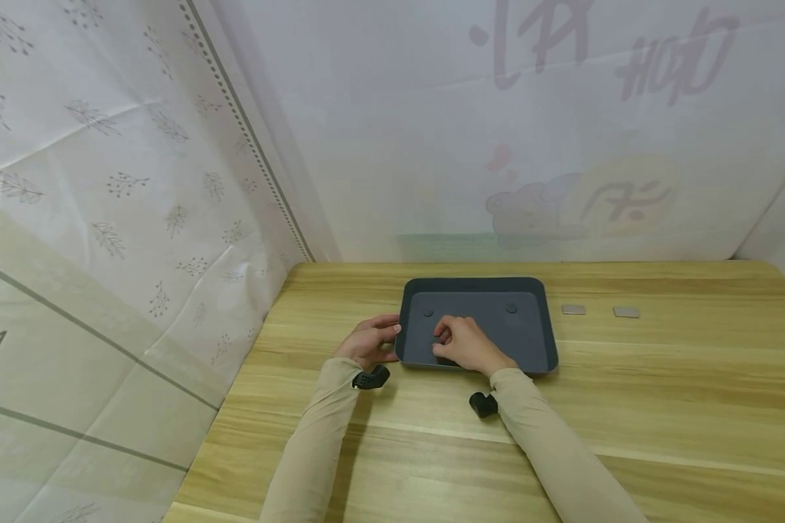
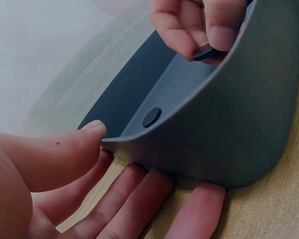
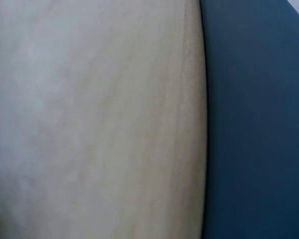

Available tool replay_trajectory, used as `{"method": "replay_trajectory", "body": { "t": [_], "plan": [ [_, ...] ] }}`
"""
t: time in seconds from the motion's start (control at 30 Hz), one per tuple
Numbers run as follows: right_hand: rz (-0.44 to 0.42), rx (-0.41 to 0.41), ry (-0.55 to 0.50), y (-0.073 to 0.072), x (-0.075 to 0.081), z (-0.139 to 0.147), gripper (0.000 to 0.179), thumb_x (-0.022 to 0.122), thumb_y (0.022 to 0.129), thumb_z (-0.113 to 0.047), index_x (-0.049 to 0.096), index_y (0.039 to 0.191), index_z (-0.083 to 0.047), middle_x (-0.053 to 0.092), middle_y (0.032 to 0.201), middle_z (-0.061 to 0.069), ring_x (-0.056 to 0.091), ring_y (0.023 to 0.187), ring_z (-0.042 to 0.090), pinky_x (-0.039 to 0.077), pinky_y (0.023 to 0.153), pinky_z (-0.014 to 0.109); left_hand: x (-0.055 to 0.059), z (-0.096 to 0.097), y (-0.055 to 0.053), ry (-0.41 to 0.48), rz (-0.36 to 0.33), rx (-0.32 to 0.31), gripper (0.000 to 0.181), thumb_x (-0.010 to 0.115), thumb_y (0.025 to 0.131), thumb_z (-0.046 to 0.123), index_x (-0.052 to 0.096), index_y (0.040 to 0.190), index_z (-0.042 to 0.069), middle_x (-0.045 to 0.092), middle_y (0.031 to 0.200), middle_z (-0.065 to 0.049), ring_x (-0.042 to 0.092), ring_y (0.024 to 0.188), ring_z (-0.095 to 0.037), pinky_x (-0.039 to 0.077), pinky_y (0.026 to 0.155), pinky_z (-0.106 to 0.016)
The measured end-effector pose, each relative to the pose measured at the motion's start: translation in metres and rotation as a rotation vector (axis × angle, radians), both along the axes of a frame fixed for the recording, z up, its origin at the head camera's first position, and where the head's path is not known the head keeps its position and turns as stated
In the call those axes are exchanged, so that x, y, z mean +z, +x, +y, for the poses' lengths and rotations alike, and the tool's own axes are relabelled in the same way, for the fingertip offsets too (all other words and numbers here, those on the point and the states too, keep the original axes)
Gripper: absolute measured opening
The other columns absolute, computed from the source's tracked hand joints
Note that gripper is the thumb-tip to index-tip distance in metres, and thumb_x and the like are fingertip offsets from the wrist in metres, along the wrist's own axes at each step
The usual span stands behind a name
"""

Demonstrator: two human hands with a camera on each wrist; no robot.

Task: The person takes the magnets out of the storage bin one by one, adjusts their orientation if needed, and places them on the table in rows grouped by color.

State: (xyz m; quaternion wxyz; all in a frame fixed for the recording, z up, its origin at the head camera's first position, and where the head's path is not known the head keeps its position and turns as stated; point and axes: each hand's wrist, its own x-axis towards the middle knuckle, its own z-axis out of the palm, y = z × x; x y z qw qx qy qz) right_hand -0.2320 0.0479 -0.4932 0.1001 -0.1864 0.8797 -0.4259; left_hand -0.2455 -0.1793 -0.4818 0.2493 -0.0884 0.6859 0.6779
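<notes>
A dark grey rectangular tray lies on the wooden table, open side up. At its left end my left hand holds the wall, thumb on the rim and fingers against the lower outside, as the left wrist view shows. My right hand is over the tray's near part, pinching a small black disc between thumb and fingertips. On the tray floor lie two similar discs, a left disc and a right disc. The right wrist view catches only the tray's side and the tabletop, not the hand.
Right of the tray, two small flat grey rectangles, one nearer and one farther, lie on the wooden table. A printed white cloth hangs behind the table, and another patterned cloth hangs along the left.
</notes>
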Motion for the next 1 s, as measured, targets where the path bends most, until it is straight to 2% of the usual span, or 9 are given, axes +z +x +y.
{"method": "replay_trajectory", "body": {
  "t": [0.2,0.5,0.77,1.0],
  "plan": [
    [-0.023,-0.023,-0.074,-0.002,-0.003,0.002,0.018,0.067,0.088,-0.012,0.064,0.105,-0.009,0.064,0.092,0.003,0.059,0.081,0.014,0.05,0.074,0.033,-0.002,0.0,-0.001,0.006,0.005,0.003,0.045,0.054,0.098,0.009,0.046,0.143,0.006,0.056,0.128,-0.018,0.061,0.094,-0.017,0.054,0.072,-0.035],
    [-0.113,-0.061,-0.232,-0.004,-0.004,0.006,0.023,0.064,0.09,-0.011,0.063,0.112,-0.007,0.064,0.102,0.008,0.06,0.089,0.018,0.05,0.077,0.035,-0.002,0.0,-0.002,0.004,-0.001,0.001,0.045,0.054,0.098,0.008,0.047,0.142,0.007,0.055,0.131,-0.018,0.061,0.094,-0.017,0.054,0.071,-0.034],
    [-0.109,-0.036,-0.292,-0.005,-0.003,0.013,0.027,0.063,0.091,-0.011,0.063,0.117,-0.004,0.064,0.108,0.011,0.06,0.091,0.019,0.051,0.077,0.034,0.0,0.001,0.0,-0.015,-0.003,-0.004,0.045,0.054,0.098,0.01,0.047,0.143,0.007,0.055,0.131,-0.019,0.061,0.095,-0.018,0.054,0.071,-0.035],
    [-0.099,-0.037,-0.335,-0.004,0.007,0.024,0.03,0.066,0.09,-0.009,0.061,0.118,-0.001,0.063,0.102,0.012,0.061,0.087,0.019,0.05,0.073,0.033,0.001,0.001,0.0,-0.007,-0.006,-0.003,0.044,0.054,0.098,0.01,0.047,0.142,0.007,0.055,0.131,-0.019,0.061,0.095,-0.019,0.054,0.072,-0.036]
  ]
}}
